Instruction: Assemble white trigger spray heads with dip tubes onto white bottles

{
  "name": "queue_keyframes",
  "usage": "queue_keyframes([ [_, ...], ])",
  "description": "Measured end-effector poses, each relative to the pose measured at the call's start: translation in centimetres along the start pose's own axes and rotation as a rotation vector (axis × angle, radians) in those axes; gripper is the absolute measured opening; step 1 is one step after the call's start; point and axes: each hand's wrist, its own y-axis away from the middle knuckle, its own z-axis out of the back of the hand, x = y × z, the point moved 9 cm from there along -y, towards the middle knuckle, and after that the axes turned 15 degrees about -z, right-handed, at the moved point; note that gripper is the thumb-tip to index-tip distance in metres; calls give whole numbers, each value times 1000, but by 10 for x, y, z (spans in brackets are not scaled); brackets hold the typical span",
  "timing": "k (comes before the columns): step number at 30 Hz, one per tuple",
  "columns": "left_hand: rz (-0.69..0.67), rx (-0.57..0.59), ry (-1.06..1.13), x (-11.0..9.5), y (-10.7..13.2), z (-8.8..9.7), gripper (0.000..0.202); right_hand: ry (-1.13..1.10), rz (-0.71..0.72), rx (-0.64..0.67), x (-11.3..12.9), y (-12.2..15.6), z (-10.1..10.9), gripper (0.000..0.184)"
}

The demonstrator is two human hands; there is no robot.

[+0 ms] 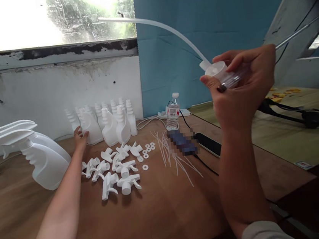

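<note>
My right hand (240,81) is raised over the table's right side, fingers closed round a white spray trigger head (217,70). A long thin dip tube (148,23) arcs from that head up to the left. My left hand (80,138) reaches far across the table and touches the side of an empty white spray bottle (91,125) in a standing group; its fingers curl against the bottle. Several white trigger heads (116,172) lie in a pile in front of the bottles, with small white washers (147,151) beside them.
A stack of finished white spray bottles (36,152) lies at the left. Loose dip tubes (171,152), a water bottle (173,112), a dark phone (208,144) with cable and a power strip (184,112) sit mid-table. A blue panel (194,23) stands behind the wooden table (165,218).
</note>
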Motion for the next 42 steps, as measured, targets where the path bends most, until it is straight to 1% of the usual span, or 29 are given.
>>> queue_keyframes([
  [3, 73, -38, -2, -2, 1, 5, 49, 13, -36, 47, -5, 2, -7, 36],
  [6, 77, -135, -17, -22, 3, 21, 48, 62, -90, 74, -9, 5, -13, 32],
  [8, 45, -227, -17, -45, 6, 33, 43, 68, -145, 94, -12, 8, -17, 30],
  [10, -15, -290, 29, -77, 10, 41, 34, 16, -254, 170, -19, 12, -27, 31],
  [11, -55, -295, 79, -96, 13, 41, 31, -32, -324, 228, -23, 16, -34, 34],
  [13, -129, -222, 200, -140, 22, 32, 27, -133, -467, 374, -30, 27, -54, 40],
  [14, -162, -148, 272, -163, 30, 24, 28, -174, -524, 453, -30, 35, -65, 41],
  [15, -193, -22, 444, -188, 41, 9, 29, -209, -565, 534, -29, 43, -77, 39],
  [16, -210, 106, 600, -213, 56, -4, 31, -240, -595, 613, -26, 53, -88, 35],
  [18, -191, 302, 822, -253, 93, -23, 38, -299, -633, 748, -16, 74, -109, 22],
  [19, -157, 357, 912, -267, 112, -28, 43, -330, -653, 800, -11, 85, -118, 15],
  [20, -107, 402, 988, -275, 131, -33, 47, -359, -680, 843, -6, 97, -125, 13],
  [21, -43, 443, 1050, -279, 149, -36, 51, -382, -710, 879, -3, 108, -131, 16],
  [22, 44, 477, 1099, -278, 167, -39, 51, -396, -738, 907, 0, 120, -134, 22],
  [24, 239, 546, 1131, -267, 199, -44, 44, -380, -762, 963, 2, 143, -137, 31],
  [26, 384, 594, 1089, -251, 226, -45, 38, -332, -748, 1020, 1, 168, -134, 32],
  [27, 422, 608, 1055, -243, 237, -44, 37, -309, -736, 1044, 0, 179, -132, 31],
  [29, 455, 617, 988, -231, 253, -42, 37, -276, -704, 1065, -3, 200, -126, 28],
  [31, 474, 611, 934, -224, 265, -41, 36, -196, -652, 1027, -8, 213, -120, 25],
  [34, 507, 610, 890, -221, 276, -43, 38, -109, -593, 959, -13, 221, -113, 24],
  [39, 484, 587, 869, -225, 273, -40, 39, -108, -559, 929, -11, 225, -108, 22],
  [42, 536, 572, 847, -220, 277, -37, 44, -135, -498, 929, -7, 229, -106, 18],
])
